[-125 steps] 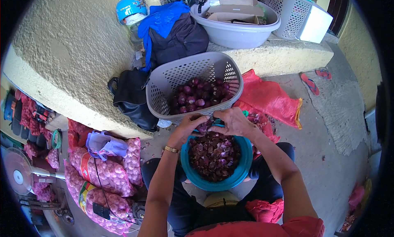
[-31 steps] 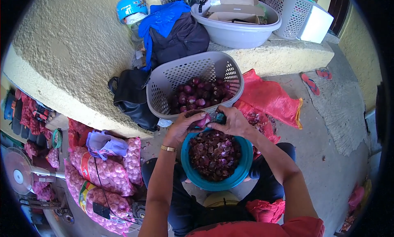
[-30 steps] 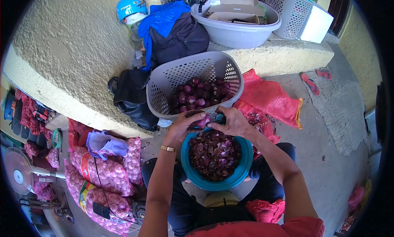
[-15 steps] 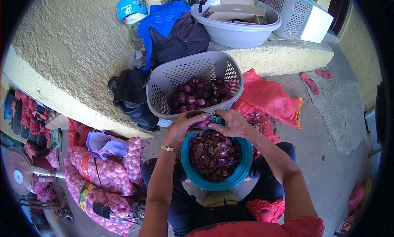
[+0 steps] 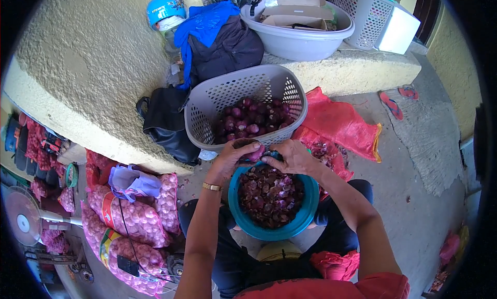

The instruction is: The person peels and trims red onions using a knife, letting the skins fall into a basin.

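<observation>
A red onion [image 5: 256, 154] is in my left hand [image 5: 231, 158], gripped between the thumb and curled fingers. My right hand [image 5: 294, 158] is closed right beside it, its thumb close to the onion. Something dark with a bit of green shows at the right fingers, too hidden to name. Both hands are over the far rim of a teal basin [image 5: 235, 219], which holds a heap of dark onion skins [image 5: 272, 195]. Just beyond them stands a grey perforated basket [image 5: 195, 110] with many red onions [image 5: 248, 118] in it.
Red mesh sacking [image 5: 341, 120] lies right of the basket, with onion skins scattered on it. Full net sacks of onions [image 5: 134, 221] are stacked at the left, near a fan [image 5: 23, 221]. A black bag [image 5: 165, 123] leans by the wall. A grey tub [image 5: 305, 43] stands on the ledge.
My right hand has shifted slightly, its fingers curling in closer, and a green bit now shows beside it. My left hand still holds the onion in nearly the same place.
</observation>
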The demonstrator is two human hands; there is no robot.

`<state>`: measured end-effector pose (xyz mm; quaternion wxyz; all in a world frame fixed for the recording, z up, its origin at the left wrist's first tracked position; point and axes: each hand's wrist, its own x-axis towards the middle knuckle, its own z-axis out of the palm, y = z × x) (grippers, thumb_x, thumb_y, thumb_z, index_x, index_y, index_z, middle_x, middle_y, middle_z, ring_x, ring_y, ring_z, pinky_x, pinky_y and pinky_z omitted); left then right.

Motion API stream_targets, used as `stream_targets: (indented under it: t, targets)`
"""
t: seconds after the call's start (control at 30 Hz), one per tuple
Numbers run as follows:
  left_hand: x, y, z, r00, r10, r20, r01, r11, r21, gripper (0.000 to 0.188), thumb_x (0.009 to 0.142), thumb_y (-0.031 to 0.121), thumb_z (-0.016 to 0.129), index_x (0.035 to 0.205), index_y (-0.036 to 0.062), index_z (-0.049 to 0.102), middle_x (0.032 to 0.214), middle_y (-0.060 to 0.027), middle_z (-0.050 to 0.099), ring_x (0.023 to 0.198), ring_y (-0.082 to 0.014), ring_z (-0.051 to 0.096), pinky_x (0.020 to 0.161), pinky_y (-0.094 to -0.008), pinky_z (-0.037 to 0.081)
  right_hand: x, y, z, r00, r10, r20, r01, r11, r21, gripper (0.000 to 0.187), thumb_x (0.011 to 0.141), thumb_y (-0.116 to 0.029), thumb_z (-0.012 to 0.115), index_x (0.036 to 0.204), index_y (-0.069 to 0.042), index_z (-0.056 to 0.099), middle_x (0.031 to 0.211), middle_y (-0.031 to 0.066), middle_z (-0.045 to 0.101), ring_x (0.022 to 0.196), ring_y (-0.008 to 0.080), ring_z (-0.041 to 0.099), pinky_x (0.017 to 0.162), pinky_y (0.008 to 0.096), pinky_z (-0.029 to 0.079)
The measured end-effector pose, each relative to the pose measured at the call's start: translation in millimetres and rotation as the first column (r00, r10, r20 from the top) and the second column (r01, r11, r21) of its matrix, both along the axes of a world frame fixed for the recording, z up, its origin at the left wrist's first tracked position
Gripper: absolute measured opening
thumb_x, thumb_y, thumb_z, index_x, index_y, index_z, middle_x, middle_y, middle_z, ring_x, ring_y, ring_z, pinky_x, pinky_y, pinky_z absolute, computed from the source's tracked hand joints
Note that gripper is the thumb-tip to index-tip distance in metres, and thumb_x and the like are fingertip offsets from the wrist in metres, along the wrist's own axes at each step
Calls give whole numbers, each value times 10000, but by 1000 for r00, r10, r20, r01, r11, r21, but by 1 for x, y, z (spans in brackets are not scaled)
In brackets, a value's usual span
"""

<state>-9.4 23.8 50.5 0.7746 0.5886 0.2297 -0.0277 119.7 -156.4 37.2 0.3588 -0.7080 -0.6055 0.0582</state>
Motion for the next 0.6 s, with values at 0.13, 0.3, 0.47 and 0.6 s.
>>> stream_targets:
  t: [0.13, 0.3, 0.47, 0.6]
  targets:
    - [0, -2, 6, 1000, 22, -21, -23, 1000, -19, 463, 801, 332, 756, 1124, 24, 634, 1005, -72, 661, 899, -149, 641, 734, -314, 579, -3, -2, 5, 996, 37, 75, -36, 999, -11, 367, 826, -381, 681, 787, -18, 645, 694, 203, 625, 702, 391, 636, 634, 464, 516]
    - [-3, -4, 13, 999, 46, 12, -45, 998, -48, 440, 815, 307, 745, 1124, 17, 625, 1027, -82, 652, 923, -169, 642, 753, -330, 581, -1, -4, 6, 991, 85, 108, -88, 996, 26, 408, 794, -419, 708, 764, -23, 613, 671, 171, 619, 683, 383, 634, 586, 445, 511]
    - [-2, -4, 6, 998, 68, 9, -68, 997, -19, 446, 812, 310, 749, 1122, 17, 620, 1020, -73, 646, 910, -170, 639, 788, -337, 568, 0, -3, 14, 992, -120, 30, 120, 993, 17, 423, 791, -424, 715, 844, -22, 596, 671, 161, 617, 686, 386, 636, 581, 445, 505]
    - [-2, -6, 11, 998, 62, -21, -62, 998, 11, 459, 806, 323, 754, 1121, 18, 619, 1019, -68, 642, 888, -161, 634, 788, -325, 564, 1, -3, 12, 989, -142, 35, 142, 990, -5, 425, 801, -416, 704, 900, -19, 586, 684, 170, 618, 690, 393, 635, 587, 457, 503]
